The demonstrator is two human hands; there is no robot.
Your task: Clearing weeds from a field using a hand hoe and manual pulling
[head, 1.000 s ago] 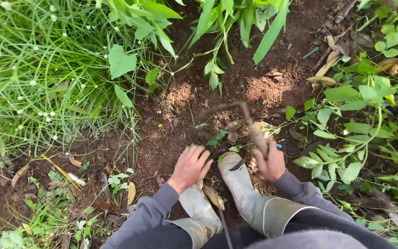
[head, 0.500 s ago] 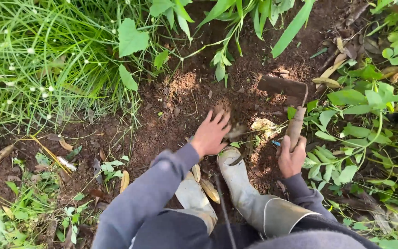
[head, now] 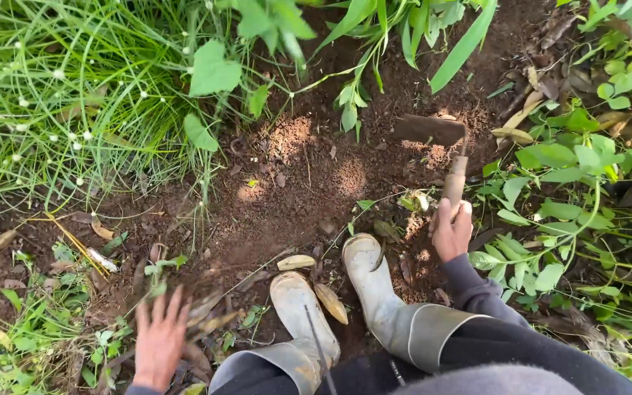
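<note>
Since half a second ago, from the head camera, my left hand (head: 159,342) has swung off the bare soil ahead of the boots and out to the lower left, where it now sits blurred, fingers spread and holding nothing, over dry leaves (head: 210,313) and weeds. My right hand (head: 453,230) has stayed roughly where it was, clenched around the wooden handle (head: 455,179) of a small hoe, and the camera has tipped a little.

That hoe is the thing in hand. Its dark blade (head: 430,129) lies up and ahead of my right fist, over the reddish-brown soil (head: 294,190) near the edge of the leafy plants (head: 572,168) on the right. I cannot tell whether the blade touches the ground.

I judge the hoe stiff and head-heavy: a metal blade on a short, rough stick, not fragile and unlikely to slip in a dry palm. The hold is low on the handle, well back from the blade, which suits swinging; for finer scraping I would take it closer to the head.

Two pale rubber boots (head: 374,285) stand between the hands, and long grass (head: 60,110) fills the upper left.
</note>
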